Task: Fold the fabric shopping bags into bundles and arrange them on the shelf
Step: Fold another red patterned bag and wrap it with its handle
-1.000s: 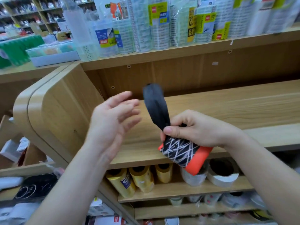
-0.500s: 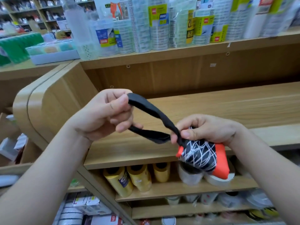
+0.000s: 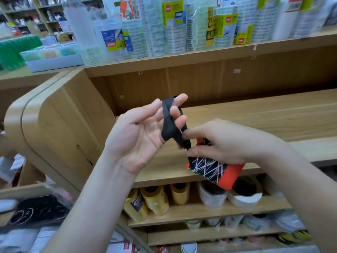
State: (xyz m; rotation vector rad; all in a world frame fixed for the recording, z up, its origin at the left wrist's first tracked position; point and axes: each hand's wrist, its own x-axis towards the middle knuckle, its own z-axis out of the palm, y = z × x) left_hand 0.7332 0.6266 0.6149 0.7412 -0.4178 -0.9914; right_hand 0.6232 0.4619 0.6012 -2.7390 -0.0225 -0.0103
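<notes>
Closest in, the left hand is palm up with the fingers spread and nearly straight. The black strap is looped around a couple of them, just hanging there rather than being squeezed. The right hand is curled over the top of the bag bundle, with the thumb and forefinger pinching where the strap comes out. There's one bundle, black with scribbly white lines and an orange end. It's held in the air just in front of the edge of the wooden shelf, not resting on it. The right hand covers most of its top, so I can't see how it's rolled.

One level down I count three yellow rolls and two white tape rolls, with the second one partly behind the bundle. The yellow ones have small labels, but they're too blurry to read. The stuff below that is smeared and cut off at the bottom.

Further back on the top board is a row of clear tape packs with yellow-green labels. The only thing I can actually read is a sideways "12" on one label; the little red logo squares are mush. At far left is a pale tray of pastel items, with the contents unclear.
</notes>
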